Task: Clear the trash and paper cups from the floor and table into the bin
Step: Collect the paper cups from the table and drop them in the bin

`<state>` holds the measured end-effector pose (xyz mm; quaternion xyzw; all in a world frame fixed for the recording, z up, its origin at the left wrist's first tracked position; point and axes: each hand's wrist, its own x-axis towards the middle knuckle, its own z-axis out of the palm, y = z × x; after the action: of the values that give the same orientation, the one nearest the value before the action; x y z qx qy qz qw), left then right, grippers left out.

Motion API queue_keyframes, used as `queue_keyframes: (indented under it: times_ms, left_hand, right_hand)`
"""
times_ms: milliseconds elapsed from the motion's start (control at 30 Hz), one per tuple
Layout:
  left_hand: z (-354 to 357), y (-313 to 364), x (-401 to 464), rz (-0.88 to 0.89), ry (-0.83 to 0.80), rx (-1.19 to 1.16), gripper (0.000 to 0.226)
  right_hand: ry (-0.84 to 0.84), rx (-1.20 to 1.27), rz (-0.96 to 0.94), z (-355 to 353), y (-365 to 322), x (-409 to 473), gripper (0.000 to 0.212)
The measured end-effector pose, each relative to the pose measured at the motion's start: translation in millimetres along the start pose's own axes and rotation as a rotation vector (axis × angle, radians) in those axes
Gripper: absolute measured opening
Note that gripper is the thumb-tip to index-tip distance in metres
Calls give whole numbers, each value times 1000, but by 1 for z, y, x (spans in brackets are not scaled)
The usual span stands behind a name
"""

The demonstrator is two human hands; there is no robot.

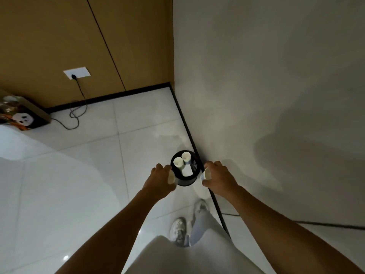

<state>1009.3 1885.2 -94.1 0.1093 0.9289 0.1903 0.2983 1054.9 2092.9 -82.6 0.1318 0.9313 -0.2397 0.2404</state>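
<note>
Your left hand (161,179) grips a paper cup (171,177) at the left rim of the black bin (185,181); your right hand (218,177) grips another cup (206,175) at its right rim. Two cups (182,160) and a white scrap (187,171) already lie inside. The bin stands against the wall's dark skirting (189,131), with open tiled floor (79,175) to your left.

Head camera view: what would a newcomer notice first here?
First, the round black bin on the white tiled floor by the wall, with two white paper cups inside. Beside it, the left hand and the right hand each hold another white paper cup.
</note>
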Motion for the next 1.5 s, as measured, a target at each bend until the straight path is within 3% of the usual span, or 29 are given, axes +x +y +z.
queue_keyframes:
  times_ms: [333, 600, 933, 1167, 1500]
  left_hand:
    - [-11, 16, 120, -226, 60, -182, 62]
    - [32, -24, 220, -368, 76, -244, 68]
    - [167, -102, 359, -285, 120, -182, 66]
    - [264, -133, 432, -273, 83, -111, 67]
    - [318, -145, 453, -216, -52, -99, 93]
  right_hand:
    - [-100, -150, -143, -39, 0, 157, 55]
    - [-141, -117, -127, 18, 5, 276, 57]
    - [-161, -126, -60, 158, 67, 414, 56]
    - [-176, -193, -180, 244, 103, 490, 61]
    - [-431, -440, -189, 282, 135, 510, 85]
